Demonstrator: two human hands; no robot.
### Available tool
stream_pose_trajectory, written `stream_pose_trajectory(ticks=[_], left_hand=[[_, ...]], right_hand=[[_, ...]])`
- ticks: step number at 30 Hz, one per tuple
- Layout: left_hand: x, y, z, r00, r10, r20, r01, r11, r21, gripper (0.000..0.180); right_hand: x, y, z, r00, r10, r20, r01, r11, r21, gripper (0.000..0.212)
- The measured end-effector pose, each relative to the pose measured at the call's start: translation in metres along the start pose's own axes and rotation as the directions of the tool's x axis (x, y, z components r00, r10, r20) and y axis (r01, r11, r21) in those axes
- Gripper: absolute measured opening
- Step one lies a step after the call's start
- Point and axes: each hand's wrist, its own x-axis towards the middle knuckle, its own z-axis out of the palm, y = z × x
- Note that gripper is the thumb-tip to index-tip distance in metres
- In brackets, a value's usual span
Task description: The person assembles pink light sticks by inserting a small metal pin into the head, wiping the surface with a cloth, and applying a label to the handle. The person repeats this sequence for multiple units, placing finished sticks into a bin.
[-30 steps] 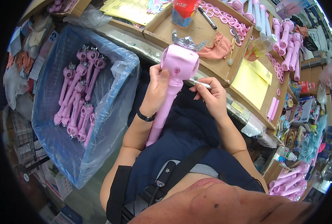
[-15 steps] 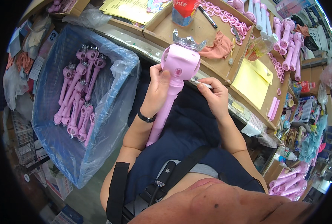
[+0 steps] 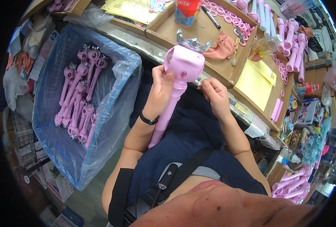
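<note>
The left hand (image 3: 161, 90) is clenched around the neck of a pink toy wand (image 3: 177, 81), holding it upright over the lap, just off the surface's (image 3: 251, 81) near edge. The right hand (image 3: 214, 94) pinches a small part, fingertips beside the wand's head.
</note>
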Motion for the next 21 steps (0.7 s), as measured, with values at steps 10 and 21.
stream_pose_trajectory(ticks=[10, 21], left_hand=[[-0.004, 0.005, 0.003, 0.999, -0.023, -0.034, 0.024, 0.999, 0.027, 0.049], [-0.005, 0.009, 0.0, 0.996, -0.085, 0.03, 0.088, 0.99, -0.109, 0.05]], right_hand=[[-0.004, -0.01, 0.006, 0.912, -0.409, 0.043, 0.388, 0.822, -0.418, 0.017], [-0.009, 0.004, 0.01, 0.886, -0.464, -0.001, 0.438, 0.836, -0.33, 0.011]])
